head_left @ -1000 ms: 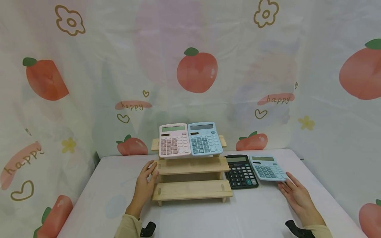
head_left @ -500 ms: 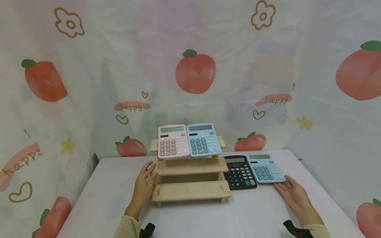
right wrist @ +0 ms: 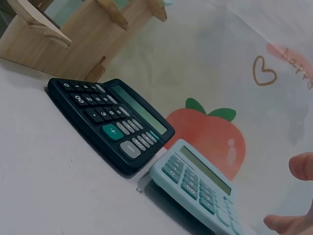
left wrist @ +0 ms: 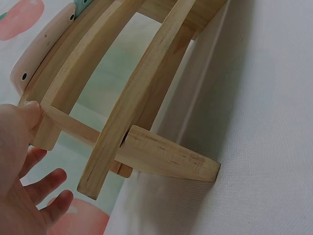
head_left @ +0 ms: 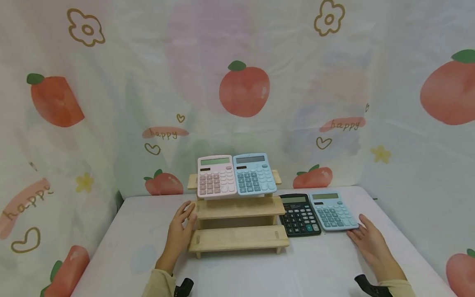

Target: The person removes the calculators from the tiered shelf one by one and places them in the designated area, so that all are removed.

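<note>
My left hand point(head_left: 178, 233) touches the left end of the middle tier of a wooden tiered stand point(head_left: 239, 239). In the left wrist view a digit of this hand point(left wrist: 12, 171) rests on the wood and the other fingers are loosely spread. My right hand point(head_left: 372, 247) is at the lower right corner of a light blue calculator point(head_left: 335, 216), its fingers extended at the near edge. Left of that calculator lies a black calculator point(head_left: 300, 216), beside the stand. The right wrist view shows parts of the right hand's fingers point(right wrist: 303, 166) spread apart.
On the top tier a pink calculator point(head_left: 217, 177) and another blue calculator point(head_left: 255, 175) lean side by side. The stand's two lower tiers are bare. A white cloth covers the table point(head_left: 315, 268), and a patterned curtain point(head_left: 289, 74) hangs behind and beside it.
The light blue calculator has shifted slightly right, away from the black one, since half a second ago. My right hand moved right with it, its thumb lifting. My left hand stays at the stand.
</note>
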The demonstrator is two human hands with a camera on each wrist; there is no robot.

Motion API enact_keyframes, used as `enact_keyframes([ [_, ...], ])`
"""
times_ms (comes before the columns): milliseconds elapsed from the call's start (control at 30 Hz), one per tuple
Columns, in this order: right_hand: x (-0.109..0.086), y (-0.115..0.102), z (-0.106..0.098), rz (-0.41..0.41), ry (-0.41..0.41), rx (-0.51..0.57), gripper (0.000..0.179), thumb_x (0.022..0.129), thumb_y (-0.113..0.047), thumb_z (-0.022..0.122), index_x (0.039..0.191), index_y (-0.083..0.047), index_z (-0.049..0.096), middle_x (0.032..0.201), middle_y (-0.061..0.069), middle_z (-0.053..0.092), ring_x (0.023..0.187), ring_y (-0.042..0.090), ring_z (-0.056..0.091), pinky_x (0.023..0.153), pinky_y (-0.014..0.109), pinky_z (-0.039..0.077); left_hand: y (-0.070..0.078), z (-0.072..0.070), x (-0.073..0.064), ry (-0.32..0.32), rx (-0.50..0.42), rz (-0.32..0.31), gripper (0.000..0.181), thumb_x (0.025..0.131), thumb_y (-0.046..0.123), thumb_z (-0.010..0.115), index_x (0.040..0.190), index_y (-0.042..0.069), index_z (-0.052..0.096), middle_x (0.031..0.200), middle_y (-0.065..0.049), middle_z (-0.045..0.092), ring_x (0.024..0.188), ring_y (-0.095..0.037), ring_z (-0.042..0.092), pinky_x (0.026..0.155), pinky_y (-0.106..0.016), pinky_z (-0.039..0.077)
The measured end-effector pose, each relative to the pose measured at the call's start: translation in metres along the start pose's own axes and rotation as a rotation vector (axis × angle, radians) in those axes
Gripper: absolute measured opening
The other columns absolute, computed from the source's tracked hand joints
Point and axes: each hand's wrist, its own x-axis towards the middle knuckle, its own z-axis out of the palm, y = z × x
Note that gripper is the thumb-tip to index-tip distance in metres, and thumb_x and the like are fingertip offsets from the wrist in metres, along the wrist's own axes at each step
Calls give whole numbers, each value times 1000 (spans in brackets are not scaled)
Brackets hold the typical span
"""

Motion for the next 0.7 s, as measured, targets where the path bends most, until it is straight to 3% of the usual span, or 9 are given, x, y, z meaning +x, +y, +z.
enact_keyframes([
  [200, -3, -4, 7, 2, 61, -124, 81, 105, -59, 24, 156, -23, -27, 164, 6, -31, 156, 29, -19, 129, 43, 0, -1, 0, 1, -10, -14, -2, 45, 103, 20, 59, 142, -3, 56, 154, -18, 48, 137, -42, 51, 102, -62, 48],
  [433, -6, -4, 7, 8, 47, -177, 77, 105, -58, 20, 157, -23, -24, 162, -4, -35, 154, 25, -26, 127, 42, -8, 0, 0, 0, -13, -9, -2, 45, 103, 20, 59, 142, -3, 56, 154, -18, 48, 138, -43, 50, 102, -62, 48],
  [700, -6, -6, 11, -10, 77, -242, 75, 107, -55, 21, 159, -23, -21, 163, -1, -34, 153, 29, -27, 127, 45, -9, 1, -2, -2, -14, -10, -16, 45, 103, 20, 59, 142, -3, 55, 154, -18, 47, 137, -43, 51, 102, -62, 47],
])
